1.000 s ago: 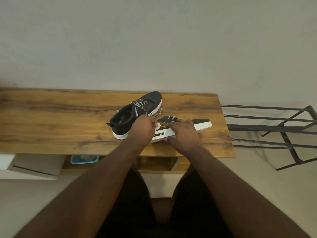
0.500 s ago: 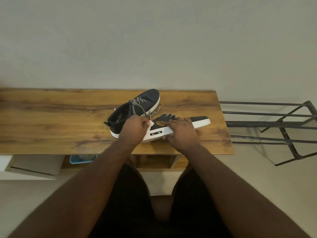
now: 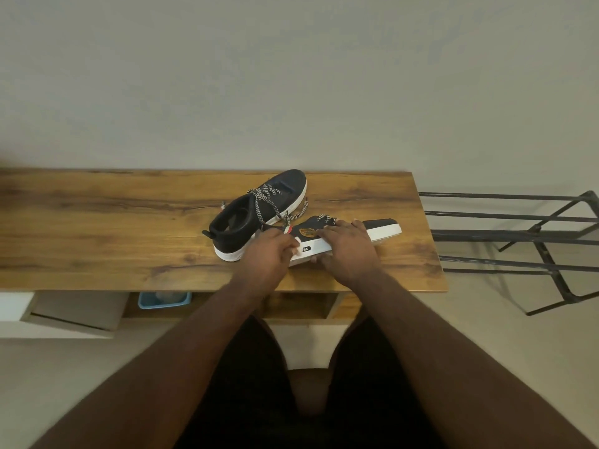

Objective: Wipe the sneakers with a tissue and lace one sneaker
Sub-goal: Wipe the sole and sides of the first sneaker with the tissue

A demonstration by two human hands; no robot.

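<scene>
Two black sneakers with white soles lie on the wooden table (image 3: 97, 241). The far sneaker (image 3: 256, 218) stands upright with its checkered laces loose. The near sneaker (image 3: 379, 229) lies tipped on its side, toe to the right. My right hand (image 3: 348, 251) grips its middle, fingers over the upper and thumb under the sole. My left hand (image 3: 267, 252) is curled at the heel end of the near sneaker's white sole, with a bit of white tissue (image 3: 294, 251) showing at its fingertips.
A black metal rack (image 3: 518, 241) stands to the right of the table. Under the table's front edge are a blue basket (image 3: 163, 299) and a white drawer unit (image 3: 64, 314). A plain wall rises behind the table.
My left hand has slid down and toward the heel along the near sneaker's side, uncovering the badge and the sole's label. My right hand keeps its hold.
</scene>
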